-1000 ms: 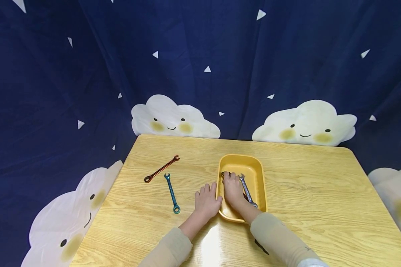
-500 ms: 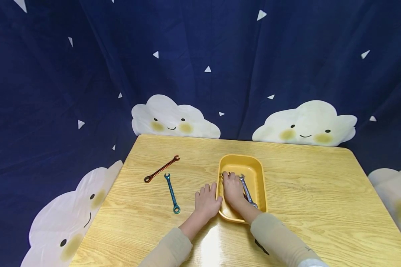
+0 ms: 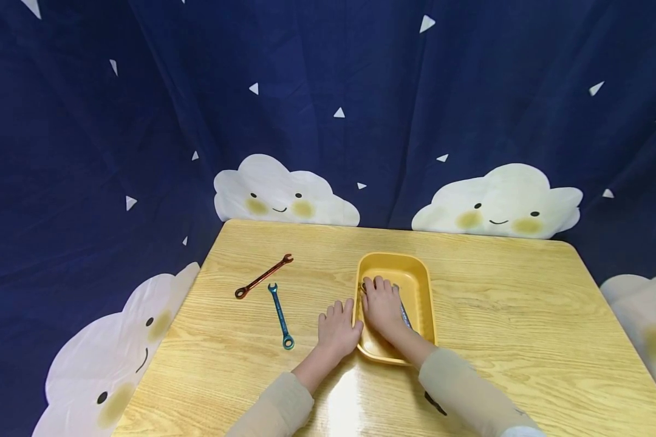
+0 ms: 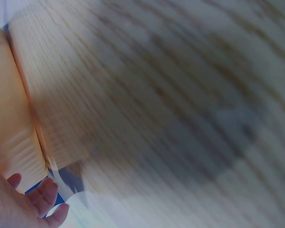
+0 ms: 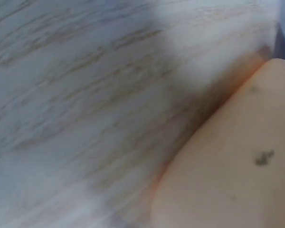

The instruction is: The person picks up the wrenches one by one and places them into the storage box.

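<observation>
Right of centre in the head view, your right hand (image 3: 381,308) is inside the yellow tray (image 3: 381,349), fingers bent over a dark wrench (image 3: 364,286); I can't tell whether they grip it. A silvery wrench (image 3: 406,317) lies there, partly hidden. Your left hand (image 3: 336,332) touches the tray's left rim, fingers slightly apart. Left of centre, a red combination wrench (image 3: 263,277) and a teal combination wrench (image 3: 280,316) lie on the table (image 3: 503,315).

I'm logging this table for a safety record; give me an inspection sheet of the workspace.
Surface: wood-grain table, with glare on the near part.
Job's things: yellow tray containing a partly hidden silver wrench; red wrench and blue wrench lie outside.
Clutter: dark item beside right sleeve, unidentifiable.
Hands: left hand at tray's left side; right hand inside, its grip unclear.
Cables: nothing clearly seen.
Surroundings: navy curtain with smiling clouds.
</observation>
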`<move>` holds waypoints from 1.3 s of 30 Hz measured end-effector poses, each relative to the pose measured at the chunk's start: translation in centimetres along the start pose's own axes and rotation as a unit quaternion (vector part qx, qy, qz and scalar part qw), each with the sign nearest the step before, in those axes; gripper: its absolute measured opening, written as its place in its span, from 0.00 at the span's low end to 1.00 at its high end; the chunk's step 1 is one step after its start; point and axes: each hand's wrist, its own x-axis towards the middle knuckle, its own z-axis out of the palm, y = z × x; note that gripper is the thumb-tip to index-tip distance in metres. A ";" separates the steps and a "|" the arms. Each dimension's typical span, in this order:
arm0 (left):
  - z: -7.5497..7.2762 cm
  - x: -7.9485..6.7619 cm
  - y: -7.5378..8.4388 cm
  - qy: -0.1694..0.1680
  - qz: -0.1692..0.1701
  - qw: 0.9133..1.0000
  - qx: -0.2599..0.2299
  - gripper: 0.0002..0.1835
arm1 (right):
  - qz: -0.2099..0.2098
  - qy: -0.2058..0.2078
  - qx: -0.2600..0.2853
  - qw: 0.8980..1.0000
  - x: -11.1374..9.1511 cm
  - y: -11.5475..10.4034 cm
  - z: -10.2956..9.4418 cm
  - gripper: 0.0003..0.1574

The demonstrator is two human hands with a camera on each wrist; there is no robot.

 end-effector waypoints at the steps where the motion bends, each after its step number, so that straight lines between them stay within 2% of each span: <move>1: 0.0 0.0 0.0 -0.001 0.000 1.000 0.000 0.25 | -0.001 -0.004 0.001 1.000 0.0 0.0 -0.2 0.22; 4: 0.0 0.0 0.0 -0.002 -0.001 1.000 -0.001 0.25 | 0.000 -0.011 0.009 1.000 0.0 0.1 -0.9 0.24; 8: 0.0 0.0 0.0 -0.001 -0.001 1.000 0.000 0.25 | -0.004 0.000 0.026 1.000 0.0 0.4 -1.9 0.24; 14: 0.0 0.0 0.0 0.008 -0.002 1.000 0.000 0.24 | -0.026 0.050 0.051 0.997 -0.3 1.2 -3.2 0.23; 19: 0.0 -0.1 -0.1 0.028 0.010 1.000 -0.009 0.22 | -0.046 0.095 0.039 0.994 -0.7 2.1 -4.2 0.22; 24: -0.1 -0.2 0.0 0.021 0.009 1.000 -0.014 0.23 | -0.057 0.123 0.053 0.989 -1.2 3.2 -4.7 0.21; 30: -0.1 -0.2 -0.1 0.007 0.005 1.000 -0.017 0.22 | -0.037 0.146 0.068 0.986 -1.6 5.0 -5.1 0.22; 39: -0.2 -0.2 0.0 0.012 0.009 1.000 -0.019 0.21 | 0.014 0.144 0.095 0.985 -2.8 7.1 -5.2 0.27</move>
